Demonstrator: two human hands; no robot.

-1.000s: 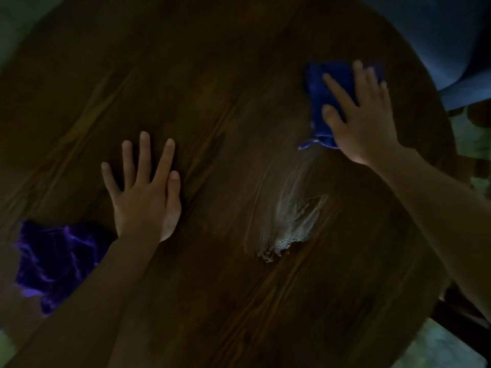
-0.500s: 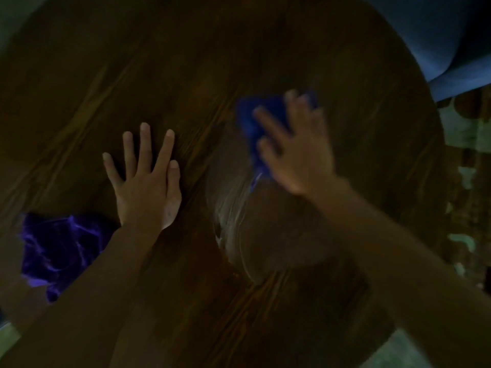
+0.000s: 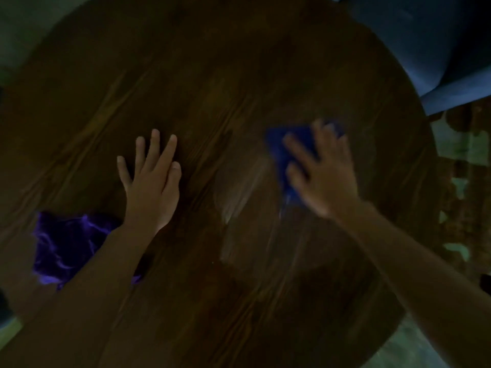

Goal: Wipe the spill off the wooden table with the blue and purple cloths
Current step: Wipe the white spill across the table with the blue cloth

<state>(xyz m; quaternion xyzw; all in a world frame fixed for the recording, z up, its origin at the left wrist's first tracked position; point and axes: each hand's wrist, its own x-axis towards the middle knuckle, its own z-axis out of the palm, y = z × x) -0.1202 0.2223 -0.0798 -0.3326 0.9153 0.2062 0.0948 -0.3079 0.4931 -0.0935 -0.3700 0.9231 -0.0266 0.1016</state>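
Blue cloth — purple cloth — dark-brown grained table

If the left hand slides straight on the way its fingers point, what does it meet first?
Nothing, as far as this dark picture shows: ahead of the left hand lies only bare wooden table. The blue cloth lies off to the right, outside that line.

The table is dark brown wood with long grain lines and a low, smooth sheen. A pale wet smear lies streaky and faintly glossy on it. The blue cloth looks soft and matt, though blurred. The purple cloth is crumpled, and its folds catch bright highlights like shiny fabric. The blue chair looks smooth and matt; its material is unclear.
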